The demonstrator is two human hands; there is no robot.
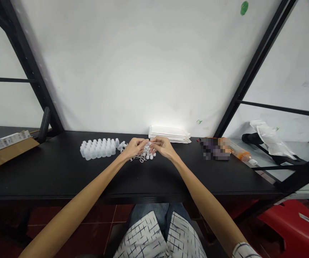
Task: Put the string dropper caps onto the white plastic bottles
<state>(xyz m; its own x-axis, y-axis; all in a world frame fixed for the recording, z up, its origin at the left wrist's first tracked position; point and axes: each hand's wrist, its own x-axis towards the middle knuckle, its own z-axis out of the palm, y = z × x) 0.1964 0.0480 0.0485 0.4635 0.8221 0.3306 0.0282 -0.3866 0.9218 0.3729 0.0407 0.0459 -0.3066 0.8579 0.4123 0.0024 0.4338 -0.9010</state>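
Observation:
My left hand (134, 147) and my right hand (163, 146) meet over the middle of the black table, fingertips pinched together. Between them is a small whitish plastic piece (148, 144), mostly covered by the fingers, so its exact kind does not show. Just under the hands lies a pile of small white caps (149, 156) and thin white loops (141, 159). To the left stand several small translucent plastic bottles (98, 148) in tight rows, and one more bottle (121, 145) lies tilted between those rows and my left hand.
Behind my right hand is a stack of white flat packets (169, 134) against the wall. An orange-labelled bottle (242, 154) lies at the right, beside a blurred dark item (215, 148). A cardboard box (8, 150) sits far left. Black metal posts (247, 79) frame the table (63, 175).

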